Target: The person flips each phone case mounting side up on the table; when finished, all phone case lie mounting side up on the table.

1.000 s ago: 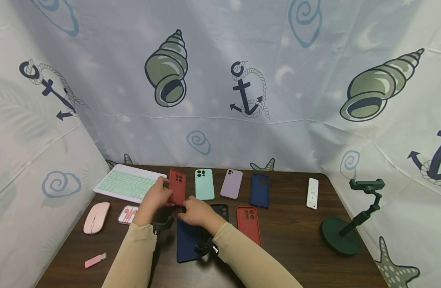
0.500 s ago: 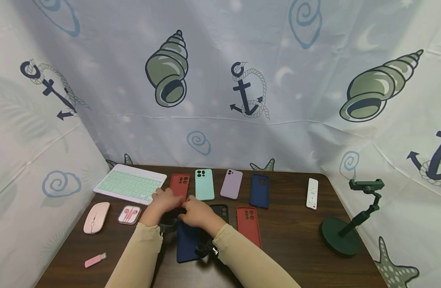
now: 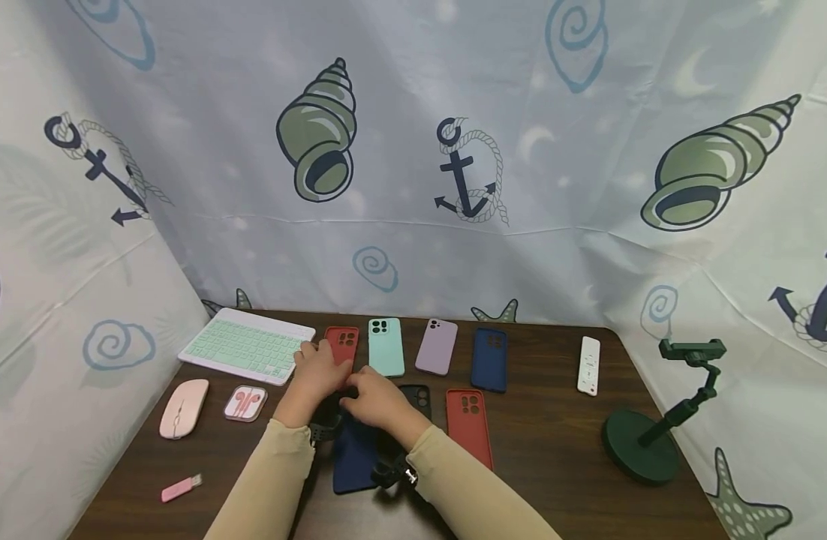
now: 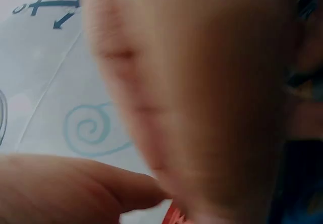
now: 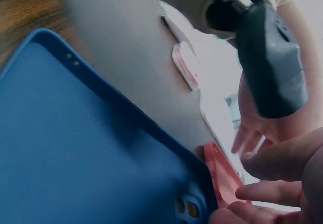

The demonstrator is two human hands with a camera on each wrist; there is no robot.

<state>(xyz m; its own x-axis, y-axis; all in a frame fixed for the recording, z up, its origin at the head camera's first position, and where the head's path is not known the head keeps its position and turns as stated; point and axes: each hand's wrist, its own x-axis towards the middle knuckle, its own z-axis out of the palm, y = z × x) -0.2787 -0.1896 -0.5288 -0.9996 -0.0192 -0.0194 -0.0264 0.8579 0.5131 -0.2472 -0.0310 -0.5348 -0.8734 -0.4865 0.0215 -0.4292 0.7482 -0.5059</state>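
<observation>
In the head view, my left hand lies over the lower part of a red phone case, hiding much of it. Its loosely extended fingers show above that case in the right wrist view. My right hand is beside it, at the upper end of a dark blue phone case. Up close, the blue case lies inner side up with camera cutouts. The right thumb and fingers stand apart near the red case's end, with nothing seen between them. Whether they touch either case is unclear.
A black case is partly hidden by the right hand. Mint, lilac, blue and red cases lie around. A keyboard, earphone box, mouse, USB stick, remote and green stand surround them.
The red case was tilted in my left hand and now lies flat on the table. My left hand has shifted right, closer to the right hand, which has hardly moved.
</observation>
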